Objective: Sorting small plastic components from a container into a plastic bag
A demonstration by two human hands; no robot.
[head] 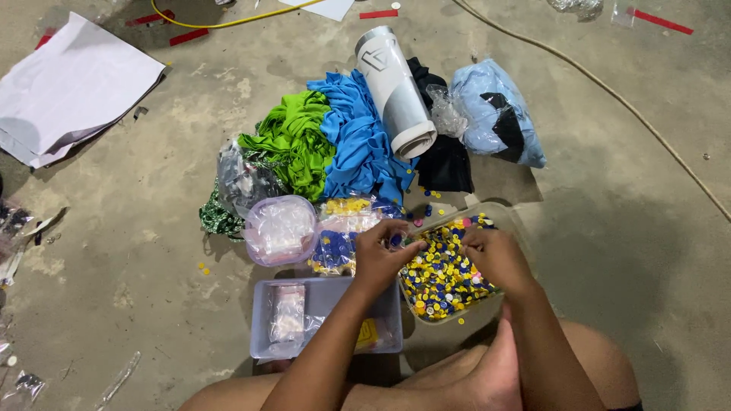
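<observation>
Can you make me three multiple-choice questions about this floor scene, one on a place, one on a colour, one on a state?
1. Where is the right hand?
A. Over the tray of small pieces
B. On the white paper
C. On the rolled sheet

2. What colour is the cloth beside the blue cloth?
A. Red
B. Green
C. Orange

3. How does the white rolled sheet lie?
A. Spread flat
B. Folded square
C. Rolled into a tube

Answers: 1 A, the hand rests over the clear tray of yellow and blue pieces. 2 B, bright green folds. 3 C, its round open end shows.
</observation>
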